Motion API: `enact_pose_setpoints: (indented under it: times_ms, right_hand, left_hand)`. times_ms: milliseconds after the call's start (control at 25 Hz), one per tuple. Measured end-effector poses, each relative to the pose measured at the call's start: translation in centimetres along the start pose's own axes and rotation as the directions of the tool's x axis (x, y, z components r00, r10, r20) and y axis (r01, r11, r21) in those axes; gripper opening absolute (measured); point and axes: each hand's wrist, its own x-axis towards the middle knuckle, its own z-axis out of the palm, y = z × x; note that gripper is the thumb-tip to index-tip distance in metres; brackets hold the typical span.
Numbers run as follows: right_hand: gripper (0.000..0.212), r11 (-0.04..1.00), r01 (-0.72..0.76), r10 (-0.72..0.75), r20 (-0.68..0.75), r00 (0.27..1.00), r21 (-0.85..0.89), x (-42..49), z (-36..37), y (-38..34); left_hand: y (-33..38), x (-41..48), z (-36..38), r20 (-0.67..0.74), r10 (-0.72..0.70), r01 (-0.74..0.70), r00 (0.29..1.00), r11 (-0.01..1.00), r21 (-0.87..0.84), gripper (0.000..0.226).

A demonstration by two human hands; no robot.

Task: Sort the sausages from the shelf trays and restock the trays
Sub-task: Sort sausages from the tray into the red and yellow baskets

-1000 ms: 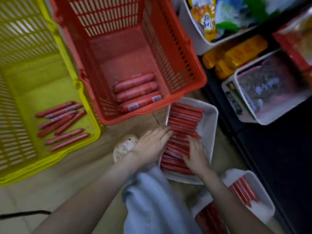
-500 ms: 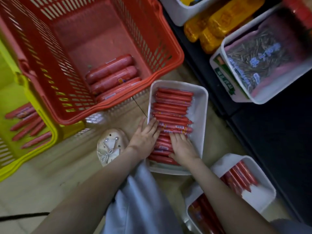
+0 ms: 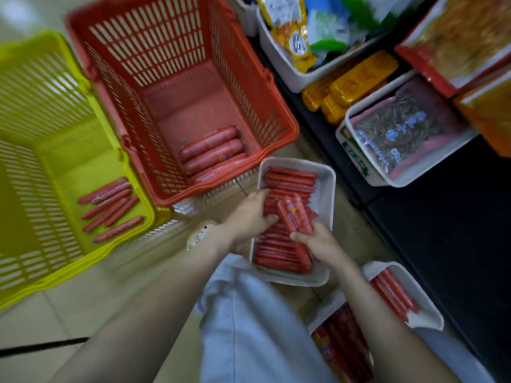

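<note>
**Sausages Sorted on the Shop Floor**

We see the right hand (image 3: 318,241) gripping a small bunch of thin red sausages (image 3: 296,217), lifted at a slant above the white tray (image 3: 325,186) on the floor. The left hand (image 3: 249,217) rests on the tray's left side, fingers spread over the sausages packed in rows there. Beside the right forearm sits a second white tray (image 3: 425,310) holding more thin sausages. Just beyond the hands stands a red basket (image 3: 279,106) with three thick sausages (image 3: 211,150) in its near corner. To its left we find a yellow basket (image 3: 49,161) with loose thin sausages (image 3: 110,208) on its floor. Shelf bins of packaged snacks (image 3: 398,131) line the right.
</note>
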Motion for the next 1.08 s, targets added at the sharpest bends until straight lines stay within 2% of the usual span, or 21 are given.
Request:
enact_pose_setpoints:
  times_ms: [80,160,240,360,440,600,840,1080]
  right_hand:
    - [0.02,0.967,0.005,-0.012,0.028,1.0,0.255,-2.9,-0.8,-4.0]
    - [0.033,0.897,0.048,-0.089,0.073,0.993,0.439,-6.6,-1.3,-8.2]
    - [0.036,0.831,0.128,-0.209,0.09,0.974,0.541,-10.7,-1.6,-12.2]
    - [0.025,0.752,0.216,-0.324,0.063,0.944,0.623,-16.6,-1.2,-16.9]
    - [0.016,0.713,0.253,-0.364,0.038,0.931,0.654,-19.9,-0.7,-18.8]
    - [0.02,0.687,0.262,-0.437,0.097,0.894,0.678,-25.8,1.3,-20.6]
    - [0.025,0.746,0.234,-0.46,0.228,0.858,0.624,-30.1,6.2,-21.3]
    - [0.033,0.764,0.232,-0.518,0.359,0.776,0.602,-32.7,12.1,-23.2]
  left_hand:
    - [3.0,-2.1,-2.9,0.087,-0.051,0.07,0.995,0.972,-0.225,0.028]
    - [5.9,-5.2,-5.4,0.161,-0.015,0.09,0.987,0.878,-0.471,0.009]
    - [8.6,-8.5,-7.0,0.17,0.06,0.06,0.984,0.779,-0.624,0.017]
    - [11.7,-13.5,-8.6,0.095,0.118,-0.011,0.988,0.682,-0.731,0.037]
    - [12.9,-16.8,-9.4,0.032,0.161,-0.077,0.986,0.625,-0.777,0.041]
    - [12.9,-23.2,-10.4,-0.049,0.202,-0.161,0.978,0.585,-0.795,0.051]
    - [10.4,-30.5,-11.4,-0.208,0.082,-0.216,0.975,0.587,-0.78,0.05]
    - [6.8,-36.0,-12.4,-0.394,0.007,-0.337,0.919,0.532,-0.777,0.051]
